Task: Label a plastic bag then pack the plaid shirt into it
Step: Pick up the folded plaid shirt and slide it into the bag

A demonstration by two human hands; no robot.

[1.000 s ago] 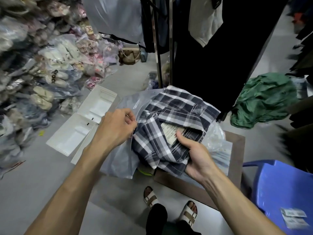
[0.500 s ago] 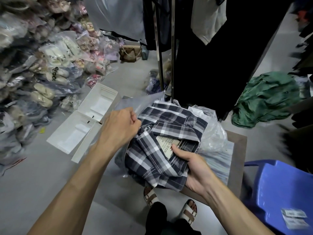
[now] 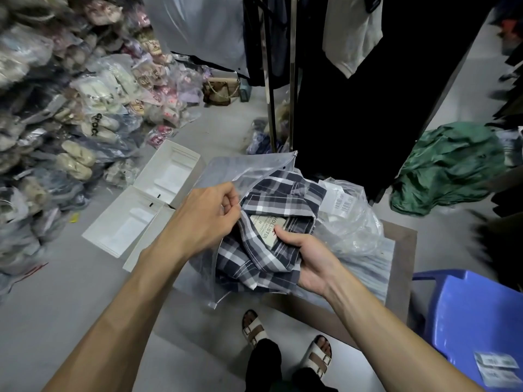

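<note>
Since the earlier frame, the bag (image 3: 243,168) has come up over the shirt's (image 3: 271,230) far end, its clear flap now lying across the upper left of the plaid, and the left hand (image 3: 206,219) has shifted to pinch the bag's edge right beside the collar.

Nearest, two sandalled feet (image 3: 285,346) stand on the grey floor. Above them the right hand (image 3: 308,256) is clamped on the folded shirt from below, thumb pressed on the neck label (image 3: 266,229). The left hand's fingers are closed together on the bag film. The shirt sits partly inside the bag, over a brown board (image 3: 399,278).

A blue stool (image 3: 478,315) stands at right, white trays (image 3: 141,210) at left. Farther off lie a green cloth (image 3: 450,168), bagged shoes (image 3: 79,114) and hanging dark garments (image 3: 368,103).
</note>
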